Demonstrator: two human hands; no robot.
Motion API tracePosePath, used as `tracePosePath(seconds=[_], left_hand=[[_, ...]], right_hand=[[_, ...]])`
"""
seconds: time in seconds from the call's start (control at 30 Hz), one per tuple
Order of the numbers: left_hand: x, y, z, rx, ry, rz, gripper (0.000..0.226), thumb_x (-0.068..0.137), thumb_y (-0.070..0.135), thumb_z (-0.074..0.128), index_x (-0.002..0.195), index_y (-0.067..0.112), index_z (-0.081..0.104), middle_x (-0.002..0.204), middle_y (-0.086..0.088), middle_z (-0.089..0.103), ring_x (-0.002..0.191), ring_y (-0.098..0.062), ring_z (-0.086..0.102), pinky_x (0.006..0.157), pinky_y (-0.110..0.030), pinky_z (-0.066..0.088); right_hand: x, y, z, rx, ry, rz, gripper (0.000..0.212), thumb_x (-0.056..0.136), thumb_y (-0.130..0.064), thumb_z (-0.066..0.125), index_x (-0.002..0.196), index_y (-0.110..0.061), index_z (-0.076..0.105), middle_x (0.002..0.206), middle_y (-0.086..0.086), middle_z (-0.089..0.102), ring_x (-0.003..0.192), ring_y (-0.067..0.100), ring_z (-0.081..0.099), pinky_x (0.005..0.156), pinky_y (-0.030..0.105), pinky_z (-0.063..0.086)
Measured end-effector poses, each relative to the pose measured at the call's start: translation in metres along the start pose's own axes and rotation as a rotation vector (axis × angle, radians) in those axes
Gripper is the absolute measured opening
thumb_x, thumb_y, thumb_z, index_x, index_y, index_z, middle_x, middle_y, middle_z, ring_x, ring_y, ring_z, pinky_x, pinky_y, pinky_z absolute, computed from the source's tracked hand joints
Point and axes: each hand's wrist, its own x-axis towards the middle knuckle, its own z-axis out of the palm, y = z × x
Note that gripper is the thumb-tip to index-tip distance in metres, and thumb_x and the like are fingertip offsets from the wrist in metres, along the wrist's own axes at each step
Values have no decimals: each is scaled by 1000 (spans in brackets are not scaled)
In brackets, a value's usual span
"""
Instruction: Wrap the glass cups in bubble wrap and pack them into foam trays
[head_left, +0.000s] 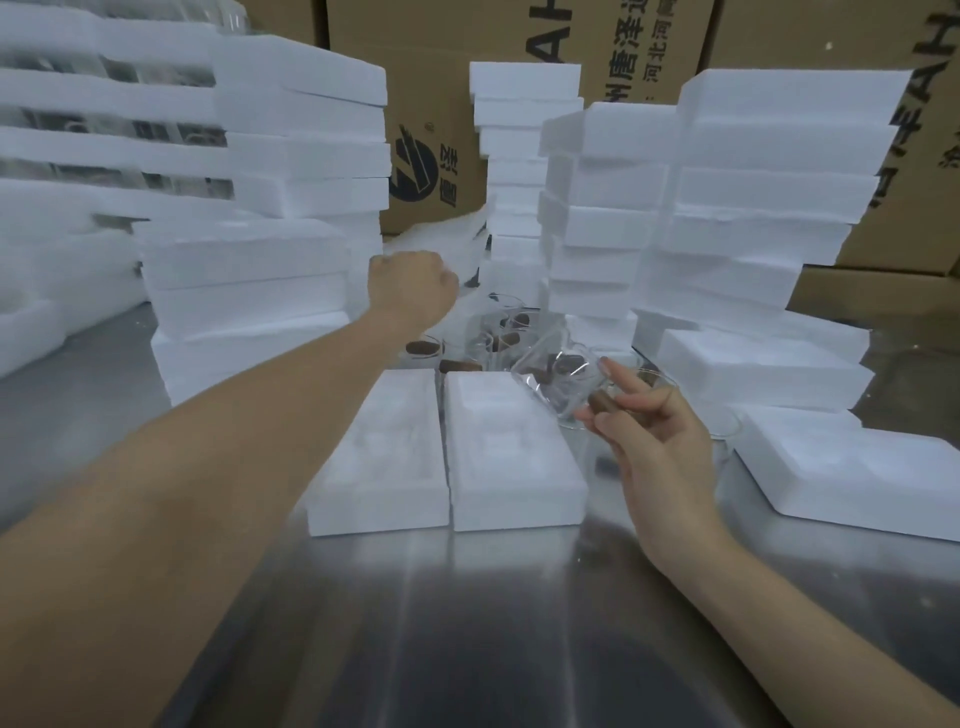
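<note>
- a glass cup with a brown handle is held up tilted above the right-hand one of two foam trays, at the tray's far right corner.
- the right hand pinches that brown handle between thumb and curled fingers, with the index finger stretched out toward the glass.
- more glass cups with brown handles stand crowded on the table just behind the two trays; they are blurred and their number is hard to tell.
- the left hand is reached forward with its fingers curled into a fist at the edge of a white sheet; the fingers face away, so whether it grips the sheet cannot be told.
- the two foam trays lie side by side, touching, on the steel table, with shallow moulded hollows facing up.
- another foam tray lies flat at the right, with others stacked just behind it.
- tall stacks of foam trays rise on the left, and further stacks stand in the middle and on the right behind the cups.
- cardboard boxes with printed lettering stand behind the stacks.
</note>
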Motion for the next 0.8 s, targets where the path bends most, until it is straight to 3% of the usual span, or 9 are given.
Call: tracePosePath(seconds=[0.1,0.2,0.3,0.43,0.57,0.67,0.77,0.8], left_hand=[[-5,3,-10,-8,-244,7,13,88,18,45,85,7,53,81,-5,48,80,-26,49,76,-32,36],[-11,4,-14,-15,-260,41,22,86,-4,49,106,-1,58,97,-13,55,92,-31,56,72,-34,42],[-12,-1,-14,-22,-196,63,33,90,-10,46,119,0,58,119,-18,56,109,-33,55,87,-36,45],[-7,-6,-23,-27,-64,80,28,93,-5,45,114,1,64,114,-18,62,106,-34,56,90,-39,45],[-13,4,-48,-96,333,5,41,90,-8,45,124,9,60,114,-15,56,103,-31,50,84,-35,39],[-36,10,-66,-297,540,46,40,88,-7,49,124,8,55,113,-10,49,88,-21,45,73,-28,37],[-76,11,-81,-541,507,110,31,94,-1,40,118,8,57,99,14,43,80,0,44,71,-14,38],[-92,9,-82,-526,486,160,30,95,-2,40,117,7,59,98,15,45,81,1,46,73,-14,38]], right_hand=[[-2,1,2,-59,-10,-12,34,71,7,65,59,-25,61,108,-7,72,106,33,64,71,20,53],[-2,0,1,-100,-34,-16,46,78,16,59,58,-25,59,111,-9,71,90,25,69,72,20,54],[-4,-2,-1,-138,-45,-18,44,79,16,57,60,-23,55,112,-10,71,76,17,69,73,20,53],[-3,-3,-1,-166,-22,-4,32,80,15,58,66,-12,51,110,-6,71,77,18,70,68,17,51],[-2,-6,0,-71,-24,50,31,84,13,56,64,-10,47,114,-2,70,64,18,67,66,22,53],[0,-13,1,127,-10,141,32,88,10,53,63,-9,44,102,5,73,61,19,66,65,24,55],[-1,-25,7,331,21,264,21,90,9,47,74,-6,48,82,15,71,66,21,68,65,23,56],[-2,-28,8,398,32,302,20,89,10,45,77,-6,48,75,15,69,67,22,69,65,23,56]])
